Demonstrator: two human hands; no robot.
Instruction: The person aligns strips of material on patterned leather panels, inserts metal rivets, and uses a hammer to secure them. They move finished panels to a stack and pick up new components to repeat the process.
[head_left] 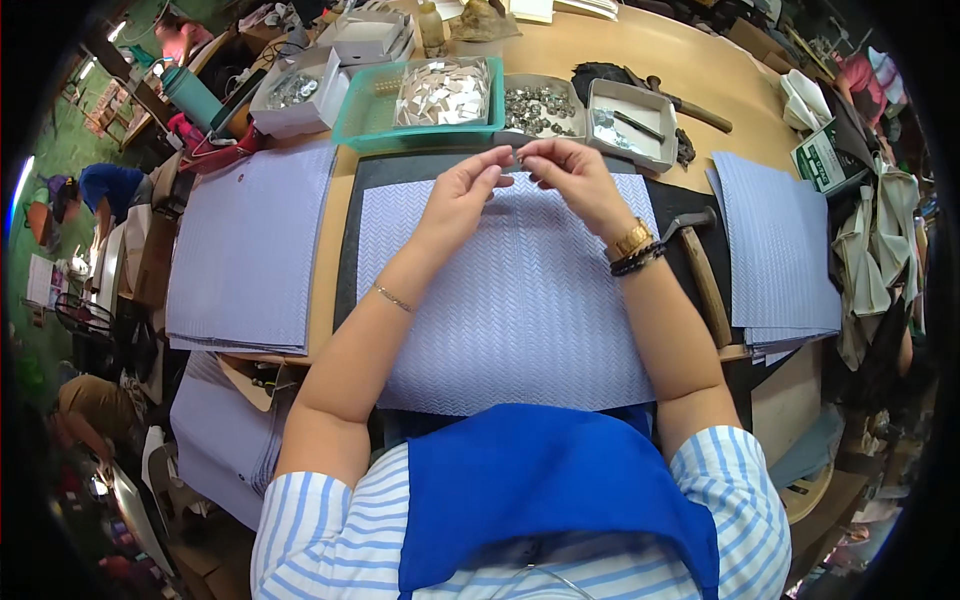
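- Sheet (520,290), lilac with herringbone texture, is laid flat on black mat (390,168), below both hands.
- Right hand (575,178): tiny piece (519,158) is pinched between thumb and finger, above sheet's far edge; kind too small to tell.
- Left hand (462,192): fingers are bent, thumb held near index; whether anything is gripped cannot be told.
- Wooden-handled hammer (706,280) is laid just right of sheet.
- Metal fittings (542,108) are boxed beyond hands, right of teal basket (372,103).
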